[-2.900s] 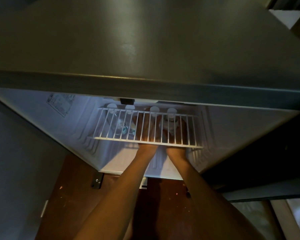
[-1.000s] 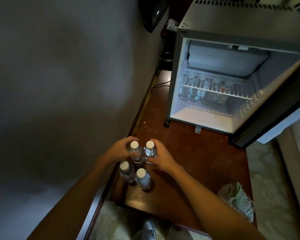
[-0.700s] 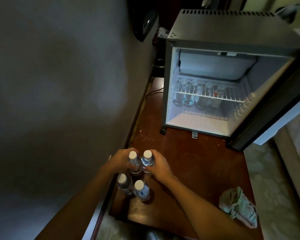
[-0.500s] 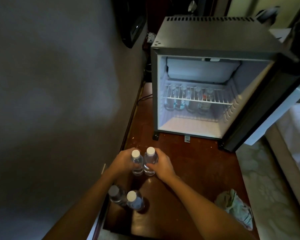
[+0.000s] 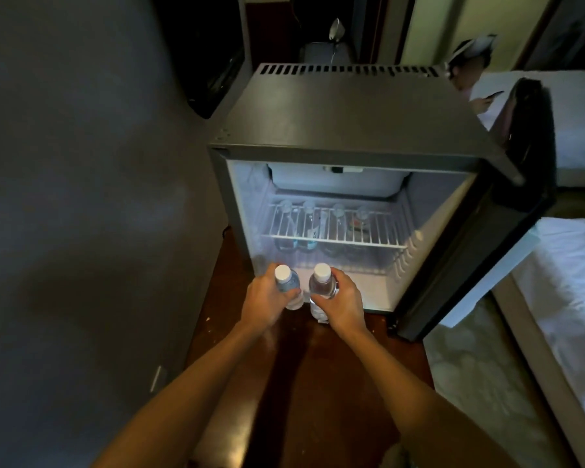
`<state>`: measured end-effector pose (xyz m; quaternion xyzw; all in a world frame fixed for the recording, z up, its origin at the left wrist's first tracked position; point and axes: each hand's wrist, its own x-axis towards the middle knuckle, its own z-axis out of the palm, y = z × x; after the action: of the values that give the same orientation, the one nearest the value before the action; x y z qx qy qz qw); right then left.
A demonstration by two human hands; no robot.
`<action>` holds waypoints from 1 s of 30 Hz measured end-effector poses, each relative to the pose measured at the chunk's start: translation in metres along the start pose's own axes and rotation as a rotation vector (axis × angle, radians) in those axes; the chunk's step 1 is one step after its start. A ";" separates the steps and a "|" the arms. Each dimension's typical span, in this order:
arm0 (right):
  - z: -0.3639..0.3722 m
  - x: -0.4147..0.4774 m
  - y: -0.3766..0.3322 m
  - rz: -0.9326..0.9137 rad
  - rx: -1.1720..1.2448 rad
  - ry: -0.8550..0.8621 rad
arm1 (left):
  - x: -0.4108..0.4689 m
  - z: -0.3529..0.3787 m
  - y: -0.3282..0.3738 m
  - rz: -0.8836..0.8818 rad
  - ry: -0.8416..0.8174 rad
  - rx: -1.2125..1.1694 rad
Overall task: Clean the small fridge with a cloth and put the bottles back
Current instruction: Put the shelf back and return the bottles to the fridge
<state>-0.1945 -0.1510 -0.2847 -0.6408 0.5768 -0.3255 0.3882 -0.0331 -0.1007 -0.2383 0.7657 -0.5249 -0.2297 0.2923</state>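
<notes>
Dark wooden surface; the fridge already holds four bottles — left hand and right hand, fingers wrapped round two more bottles.

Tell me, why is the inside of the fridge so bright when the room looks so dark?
Head view: the room is dim, so the wall looks dark; the open fridge seems lit from inside, making its shelf glow white; that glow catches the caps of the left bottle and right bottle; the wide lens bends straight edges.
</notes>
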 end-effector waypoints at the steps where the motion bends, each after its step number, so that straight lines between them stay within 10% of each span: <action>1: 0.000 0.010 0.004 0.000 -0.005 0.003 | 0.009 0.005 0.005 -0.016 0.018 -0.002; 30: 0.062 0.134 0.012 0.133 0.242 -0.126 | 0.118 0.060 0.008 -0.210 0.196 0.008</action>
<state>-0.1306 -0.2767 -0.3292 -0.5689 0.5492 -0.3251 0.5187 -0.0369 -0.2263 -0.2818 0.8362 -0.4120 -0.1811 0.3133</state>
